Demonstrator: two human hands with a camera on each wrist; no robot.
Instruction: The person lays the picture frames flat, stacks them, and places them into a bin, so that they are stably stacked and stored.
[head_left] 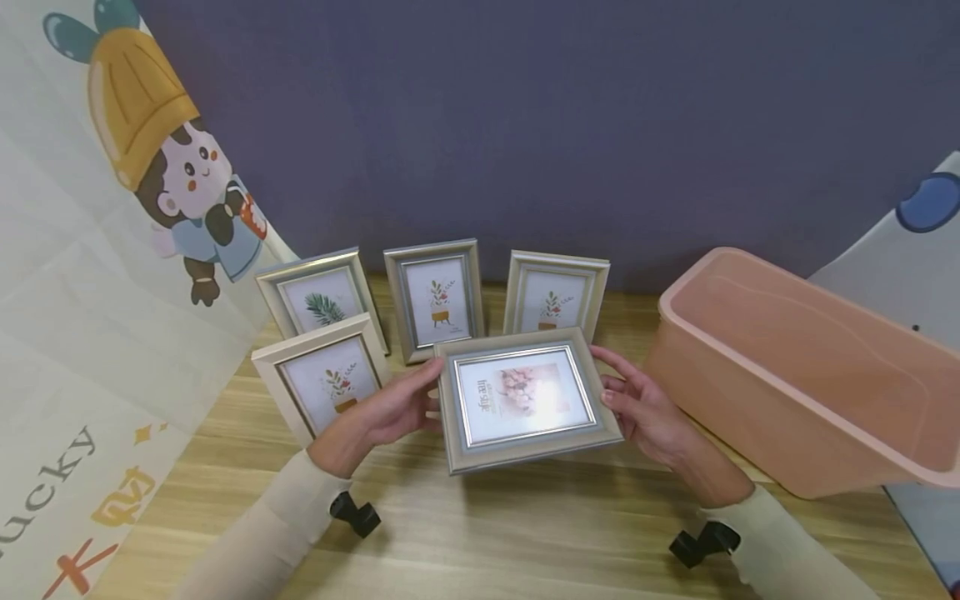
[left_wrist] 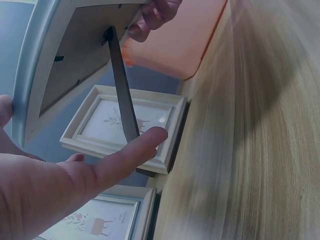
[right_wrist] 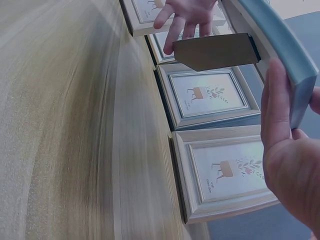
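The right hand [head_left: 656, 417] pinches the photo frame [head_left: 525, 396] at 3 o'clock; the left hand [head_left: 393, 408], fingers mostly straight, touches it at 9. It's up over the table [head_left: 570, 533]. I guess it's light and stiff, but its shiny front [head_left: 487, 421] might crack, so hold the sides [head_left: 452, 408], not the leg [left_wrist: 120, 75].

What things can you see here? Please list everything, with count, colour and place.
Table: 1, light wood, below
Backdrop: 1, dark blue-grey, behind
Printed sheet: 1, white with coloured prints, left
Panel: 1, white and blue, far right
Bin: 1, pink, right
Standing picture frames: 4, beige and silvery, left to centre
Raised picture frame: 1, beige-grey, front centre
Support leg: 1, brownish, behind raised picture frame
Wrist mounts: 2, black, at the wrists
Sleeves: 2, cream, both forearms
Hands: 2, bare, at raised picture frame's sides
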